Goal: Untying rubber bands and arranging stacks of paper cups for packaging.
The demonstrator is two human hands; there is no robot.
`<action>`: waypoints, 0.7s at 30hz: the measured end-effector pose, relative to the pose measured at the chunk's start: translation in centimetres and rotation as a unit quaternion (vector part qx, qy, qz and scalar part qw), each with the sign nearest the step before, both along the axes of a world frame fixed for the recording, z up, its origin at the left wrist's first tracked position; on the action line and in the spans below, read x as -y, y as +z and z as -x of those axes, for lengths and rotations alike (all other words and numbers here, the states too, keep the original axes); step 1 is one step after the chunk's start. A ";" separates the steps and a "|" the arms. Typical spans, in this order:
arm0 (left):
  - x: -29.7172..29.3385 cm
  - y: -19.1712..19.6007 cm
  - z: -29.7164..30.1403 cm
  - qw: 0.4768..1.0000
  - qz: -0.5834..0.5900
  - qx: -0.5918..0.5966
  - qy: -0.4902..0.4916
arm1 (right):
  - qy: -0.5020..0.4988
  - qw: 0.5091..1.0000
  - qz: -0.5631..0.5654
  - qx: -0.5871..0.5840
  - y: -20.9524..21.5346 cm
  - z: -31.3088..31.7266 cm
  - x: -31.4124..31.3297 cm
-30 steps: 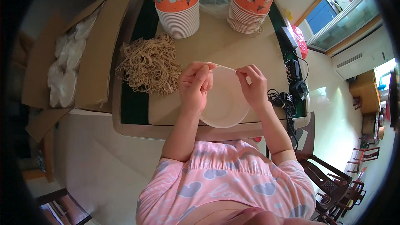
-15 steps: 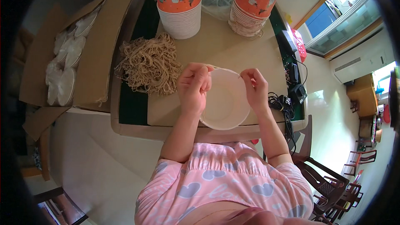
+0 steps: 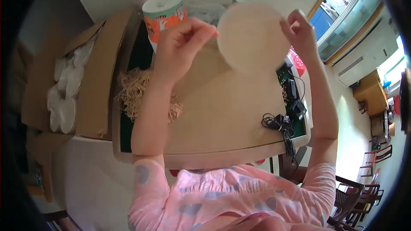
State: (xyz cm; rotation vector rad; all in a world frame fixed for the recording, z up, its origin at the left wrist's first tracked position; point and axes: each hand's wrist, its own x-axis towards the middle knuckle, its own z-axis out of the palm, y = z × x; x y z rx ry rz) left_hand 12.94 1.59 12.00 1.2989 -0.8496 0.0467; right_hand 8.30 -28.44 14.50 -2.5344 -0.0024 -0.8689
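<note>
A pale round paper lid (image 3: 251,36) is raised in the air in front of me, held at its rims by both hands. My left hand (image 3: 182,45) pinches its left edge with fingertips. My right hand (image 3: 299,28) grips its right edge. Below them lies the beige tabletop (image 3: 222,115). A stack of orange paper cups (image 3: 165,15) stands at the back, partly behind my left hand. A pile of thin wooden sticks (image 3: 137,92) lies on the table beside my left forearm.
An open cardboard box (image 3: 85,81) with white lids (image 3: 64,98) stands at the left. Black cables and a charger (image 3: 284,115) lie at the table's right edge. A clear plastic bag (image 3: 205,13) is at the back. Wooden chairs (image 3: 368,175) stand on the floor at the right.
Both hands have lifted the round lid from just above the table up toward the camera; the view has tilted, and the second cup stack is now hidden behind the lid.
</note>
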 end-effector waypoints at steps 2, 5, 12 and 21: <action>1.3 1.5 -2.2 0.992 -0.036 0.084 0.084 | 0.015 0.997 -0.069 -0.017 2.4 -1.9 1.1; 3.5 3.4 -3.4 0.986 -0.082 0.127 0.069 | -0.014 0.996 -0.086 -0.036 3.6 -4.9 2.7; 7.7 1.3 -10.5 0.904 -0.225 0.316 0.178 | 0.092 0.976 -0.073 0.183 -1.8 -16.5 10.4; 11.9 -4.4 -17.1 0.864 -0.287 0.367 0.193 | 0.088 0.981 -0.121 0.120 -8.0 -23.6 13.9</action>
